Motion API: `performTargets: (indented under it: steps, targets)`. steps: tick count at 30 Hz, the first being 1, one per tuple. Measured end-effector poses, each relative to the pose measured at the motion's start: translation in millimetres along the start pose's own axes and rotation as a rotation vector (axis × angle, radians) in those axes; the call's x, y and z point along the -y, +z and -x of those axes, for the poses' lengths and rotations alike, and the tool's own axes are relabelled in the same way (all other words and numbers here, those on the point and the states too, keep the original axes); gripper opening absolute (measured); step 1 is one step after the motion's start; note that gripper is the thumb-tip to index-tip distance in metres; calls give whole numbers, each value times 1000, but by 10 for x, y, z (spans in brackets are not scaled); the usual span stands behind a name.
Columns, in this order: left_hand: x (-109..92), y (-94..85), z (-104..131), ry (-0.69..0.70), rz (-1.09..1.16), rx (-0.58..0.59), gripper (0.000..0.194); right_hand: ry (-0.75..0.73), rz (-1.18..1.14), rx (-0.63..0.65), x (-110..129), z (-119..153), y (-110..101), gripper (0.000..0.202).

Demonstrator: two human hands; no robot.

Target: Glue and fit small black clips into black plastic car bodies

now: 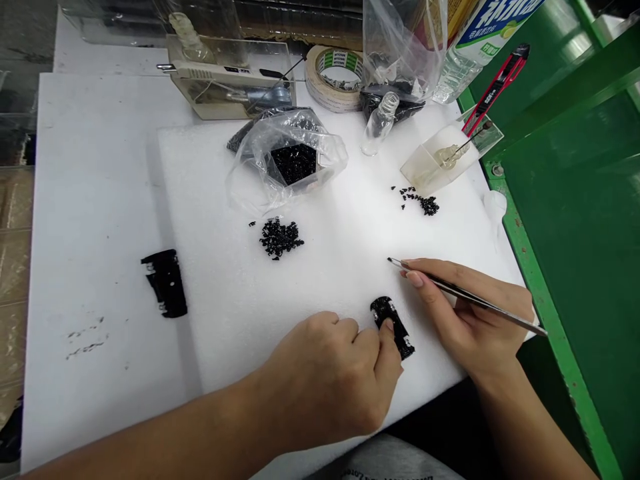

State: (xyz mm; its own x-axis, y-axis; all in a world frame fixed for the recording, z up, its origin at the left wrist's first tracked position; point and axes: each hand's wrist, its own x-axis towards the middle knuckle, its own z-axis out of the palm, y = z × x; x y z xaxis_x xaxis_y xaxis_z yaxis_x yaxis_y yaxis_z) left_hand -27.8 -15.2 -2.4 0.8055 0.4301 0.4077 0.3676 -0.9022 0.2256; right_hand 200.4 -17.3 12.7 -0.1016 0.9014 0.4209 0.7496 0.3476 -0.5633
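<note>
My right hand [480, 313] is closed around a pair of metal tweezers [493, 307], which slant up to the left. At their tips is a tiny black piece [390, 259], held above the white foam sheet [330, 287]. Just below, my left hand [340, 373] is curled, its thumb pressing on a black curved part [397, 333] that lies on the foam; the other fingertips are hidden. A pile of small black pieces [280, 238] lies left of centre, and a smaller pile [429, 205] is at the right.
A similar black part [167, 283] lies at the left. Behind are an open plastic bag [290, 160] of black pieces, a tape roll [333, 97], a glass vial [380, 123], a clear container [435, 160] with glue-like residue, a red-and-black cutter [495, 90], and a bottle [463, 63]. A green metal frame [560, 320] borders the right.
</note>
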Motion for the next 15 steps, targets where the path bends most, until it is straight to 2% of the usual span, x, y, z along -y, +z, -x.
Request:
performTargets:
  steps: [3, 9, 15]
  targets:
    - [0, 1, 5, 3, 1, 2, 36, 38, -31, -6, -3, -11, -3, 30]
    - [3, -10, -27, 4, -3, 4, 34, -20, -46, -43, 38, 29, -16, 41]
    - [-11, -32, -44, 23, -9, -1, 30, 5, -26, -25, 276, 303, -82, 54]
